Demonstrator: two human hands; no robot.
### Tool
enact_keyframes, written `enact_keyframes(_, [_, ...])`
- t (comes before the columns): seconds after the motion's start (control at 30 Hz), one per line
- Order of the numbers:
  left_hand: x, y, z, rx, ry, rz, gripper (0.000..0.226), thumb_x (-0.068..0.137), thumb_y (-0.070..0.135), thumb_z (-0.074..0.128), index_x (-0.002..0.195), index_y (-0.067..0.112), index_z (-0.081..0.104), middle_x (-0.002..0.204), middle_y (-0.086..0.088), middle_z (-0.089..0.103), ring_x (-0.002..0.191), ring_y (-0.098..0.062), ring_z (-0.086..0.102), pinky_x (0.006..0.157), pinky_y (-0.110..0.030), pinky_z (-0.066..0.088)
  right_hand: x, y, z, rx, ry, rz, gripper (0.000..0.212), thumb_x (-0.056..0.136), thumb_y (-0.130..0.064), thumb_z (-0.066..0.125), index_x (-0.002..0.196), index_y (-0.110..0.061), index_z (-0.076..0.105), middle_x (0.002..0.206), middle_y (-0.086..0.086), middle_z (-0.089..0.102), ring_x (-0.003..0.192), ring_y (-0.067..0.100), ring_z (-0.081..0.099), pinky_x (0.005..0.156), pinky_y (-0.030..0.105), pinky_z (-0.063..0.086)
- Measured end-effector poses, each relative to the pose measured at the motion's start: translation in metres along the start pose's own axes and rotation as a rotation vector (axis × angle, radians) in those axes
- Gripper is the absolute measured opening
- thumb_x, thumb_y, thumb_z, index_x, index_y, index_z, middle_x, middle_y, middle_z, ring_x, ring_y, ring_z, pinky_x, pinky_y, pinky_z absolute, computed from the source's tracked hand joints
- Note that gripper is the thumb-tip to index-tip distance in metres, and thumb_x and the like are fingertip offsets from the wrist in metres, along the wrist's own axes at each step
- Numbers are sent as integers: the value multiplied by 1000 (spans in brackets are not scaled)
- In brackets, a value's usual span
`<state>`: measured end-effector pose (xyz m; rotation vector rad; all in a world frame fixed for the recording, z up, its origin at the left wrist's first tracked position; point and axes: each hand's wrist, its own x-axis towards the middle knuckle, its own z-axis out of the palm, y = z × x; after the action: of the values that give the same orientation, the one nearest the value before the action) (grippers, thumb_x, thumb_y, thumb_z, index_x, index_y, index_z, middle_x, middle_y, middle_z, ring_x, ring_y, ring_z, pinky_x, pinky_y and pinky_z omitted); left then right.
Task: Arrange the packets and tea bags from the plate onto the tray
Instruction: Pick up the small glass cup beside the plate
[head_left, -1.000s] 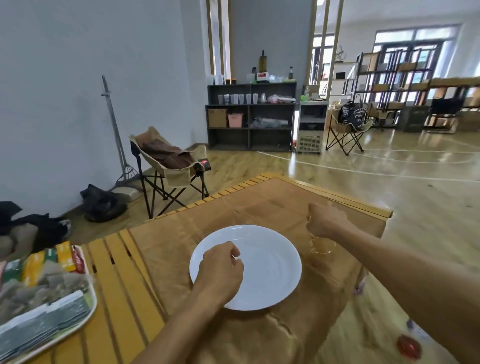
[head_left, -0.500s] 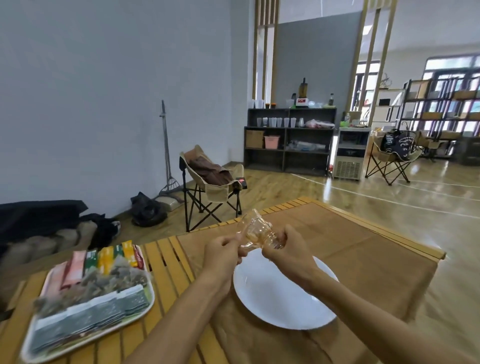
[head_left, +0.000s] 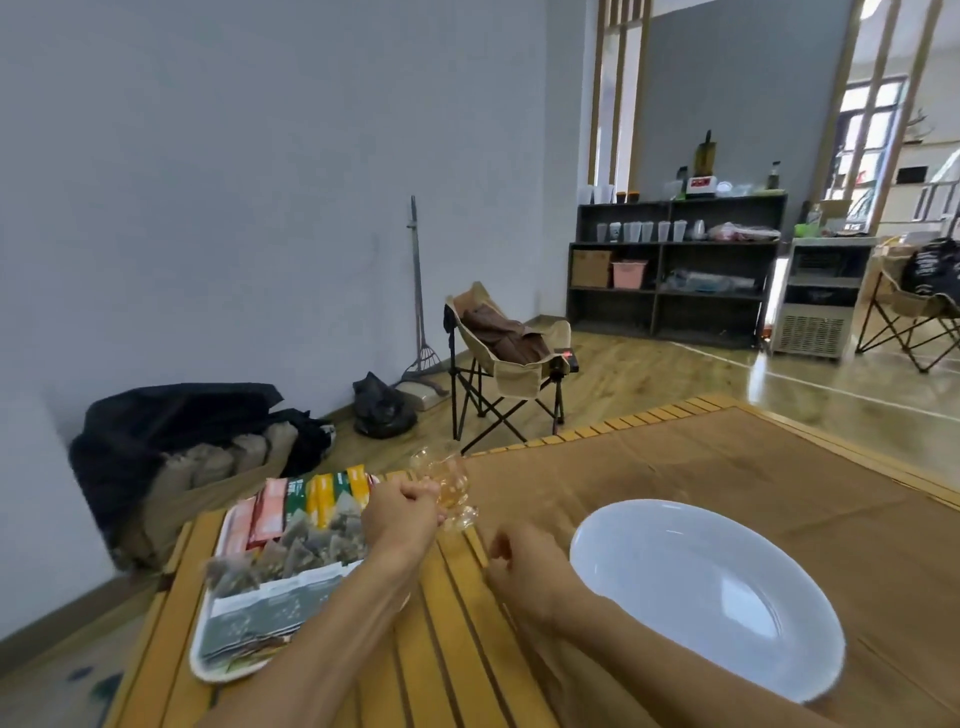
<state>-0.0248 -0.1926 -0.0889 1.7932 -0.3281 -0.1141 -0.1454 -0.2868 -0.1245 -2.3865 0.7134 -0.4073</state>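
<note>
A: Item held?
B: Clear crinkled wrapper (head_left: 451, 487), pinched in the left hand (head_left: 402, 512), over the slatted table beside the tray (head_left: 208, 662).
A: Right hand (head_left: 524, 564)?
B: Just below the grip, fingers loosely curled, grasping nothing.
A: Handling?
B: Probably feather-light, crackly, slippery; take it by a bunched edge.
A: Stock?
B: Packets (head_left: 311, 493) and tea bags (head_left: 296, 545) left of the grip, on the tray; plate (head_left: 727, 597) bare.

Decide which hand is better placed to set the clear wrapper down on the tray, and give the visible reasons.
Left, probably. The left hand already grips the clear wrapper and hovers at the tray's right edge. The right hand holds nothing and sits nearer the empty plate.
</note>
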Motion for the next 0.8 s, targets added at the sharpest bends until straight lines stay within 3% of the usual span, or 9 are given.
enact_keyframes(0.1, [24,-15,-2,10,19,-32,20,91,19,62,74,10,67,66,2,70,62,-9,69,62,-29,51,8,-16,32,-57,-144,-6,23,93,-33,60,103,-14,68,104,4,68,97,20,63,86,36,54])
enact_keyframes(0.23, [52,-23,5,53,50,-71,19,87,21,64,74,10,68,60,4,70,57,-7,68,61,-28,52,21,-34,65,48,-196,116,28,96,-34,54,95,-10,69,101,8,70,96,23,62,81,29,48])
enact_keyframes(0.4, [72,-33,16,68,44,-97,13,86,19,67,80,8,64,81,-6,71,58,-6,68,40,-14,40,39,-47,80,244,-204,279,29,97,-26,57,84,-3,69,93,13,74,81,22,68,80,34,55])
enact_keyframes(0.43, [75,-36,18,84,31,-97,13,86,19,68,80,8,63,82,-8,71,62,-9,69,43,-16,45,42,-47,80,275,-210,305,28,97,-23,58,77,-5,66,87,13,74,75,21,67,77,34,57])
enact_keyframes(0.5, [77,-41,22,119,-16,-87,15,85,21,69,77,11,61,81,-8,72,72,-16,70,64,-30,56,44,-46,79,319,-238,333,30,97,-19,58,69,-11,61,73,11,69,62,17,64,72,32,58])
enact_keyframes(0.57, [74,-44,26,164,-35,-69,15,85,24,69,76,13,62,77,-6,72,77,-19,69,77,-37,56,45,-44,78,333,-263,351,35,97,-17,57,63,-12,61,65,7,66,54,13,61,66,27,57])
enact_keyframes(0.67, [68,-47,28,152,-38,-63,12,84,22,68,79,12,63,70,0,71,69,-15,69,74,-35,56,45,-45,78,341,-282,388,40,97,-14,56,58,-14,60,56,2,61,46,10,56,50,21,50])
enact_keyframes(0.8, [64,-50,21,142,-92,-57,14,85,23,71,80,11,64,59,3,70,53,-4,66,60,-25,53,43,-46,78,352,-274,423,37,96,-13,56,60,-14,61,54,2,61,45,10,56,46,20,46])
